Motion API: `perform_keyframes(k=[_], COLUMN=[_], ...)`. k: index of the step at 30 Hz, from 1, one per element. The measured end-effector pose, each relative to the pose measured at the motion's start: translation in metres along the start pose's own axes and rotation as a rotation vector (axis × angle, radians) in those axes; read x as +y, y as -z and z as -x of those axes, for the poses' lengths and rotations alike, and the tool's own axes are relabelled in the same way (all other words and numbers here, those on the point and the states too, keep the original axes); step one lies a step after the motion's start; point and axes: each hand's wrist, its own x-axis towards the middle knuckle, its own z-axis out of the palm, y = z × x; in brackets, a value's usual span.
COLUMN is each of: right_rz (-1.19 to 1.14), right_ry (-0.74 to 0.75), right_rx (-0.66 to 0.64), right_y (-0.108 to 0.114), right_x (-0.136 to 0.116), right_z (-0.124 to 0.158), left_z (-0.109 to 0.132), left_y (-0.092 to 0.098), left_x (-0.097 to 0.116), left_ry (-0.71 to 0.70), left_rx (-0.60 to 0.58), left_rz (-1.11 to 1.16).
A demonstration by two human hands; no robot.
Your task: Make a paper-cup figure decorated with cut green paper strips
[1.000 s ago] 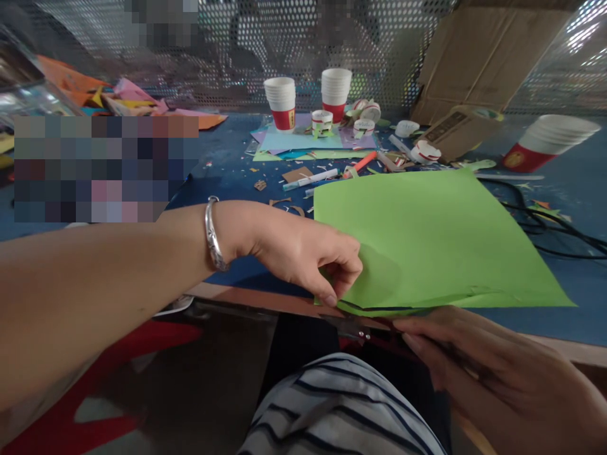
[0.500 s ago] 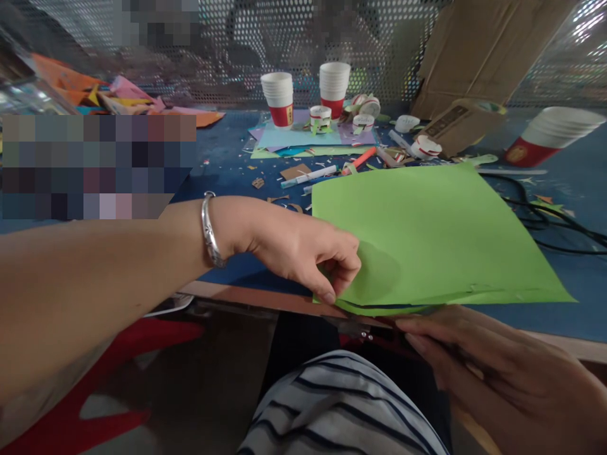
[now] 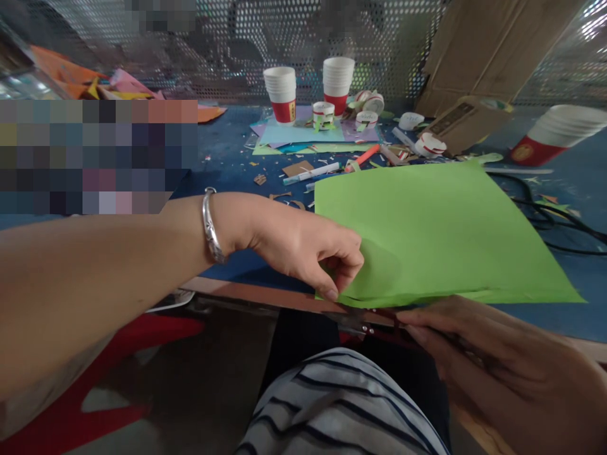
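A bright green sheet of paper (image 3: 427,221) lies over the near part of the blue table, its near edge along the table's rim. My left hand (image 3: 308,246), with a silver bangle at the wrist, presses down on the sheet's near left corner, fingers curled and thumb pinched against the paper. Just below the near edge is my right hand (image 3: 502,360), fingers drawn together. What they grip is hidden; something dark and reddish shows near the fingertips. Along the near edge a narrow strip looks partly separated from the sheet.
Stacked paper cups (image 3: 281,95) stand at the back, with more cups (image 3: 559,136) tilted at right. Markers (image 3: 313,173), cut cup pieces (image 3: 430,145) and paper scraps litter the table. Black cables (image 3: 554,212) run at right. A cardboard box (image 3: 478,50) leans behind.
The gap between the near strip and the sheet has narrowed, and the strip now lies nearly flush. Both hands keep almost the same place. The view has shifted slightly.
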Motion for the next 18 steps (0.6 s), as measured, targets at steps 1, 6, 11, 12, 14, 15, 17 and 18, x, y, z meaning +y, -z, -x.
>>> perform_keyframes(k=[1,6,11,12,14,15,17,18], right_rz=[0.000,-0.070,-0.145,-0.148,-0.156,-0.163,-0.179,-0.184], right_ry=[0.000,-0.018,-0.041,-0.043,-0.048,-0.051,-0.062,-0.066], right_rx=[-0.001,-0.003,0.015,0.024,0.020,0.008,-0.031,-0.041], right_y=[-0.001,-0.004,-0.012,-0.013,-0.015,-0.016,-0.018,-0.019], right_x=[-0.001,-0.006,-0.007,-0.008,-0.010,-0.011,-0.014,-0.015], right_z=[-0.001,-0.008,-0.008,-0.008,-0.009,-0.010,-0.011,-0.012], left_z=[0.000,0.000,0.000,0.000,0.000,0.000,0.000,0.000], left_y=[0.000,-0.001,-0.001,0.000,0.000,0.000,0.000,0.000], left_x=[0.000,0.000,0.000,0.001,0.001,0.001,0.000,0.000], left_ry=[0.003,0.000,0.014,0.017,0.016,0.013,0.012,0.014], left_rx=[-0.004,-0.012,-0.034,-0.035,-0.027,-0.020,-0.011,-0.007], left_rz=[-0.006,-0.042,-0.045,-0.045,-0.041,-0.036,-0.025,-0.018])
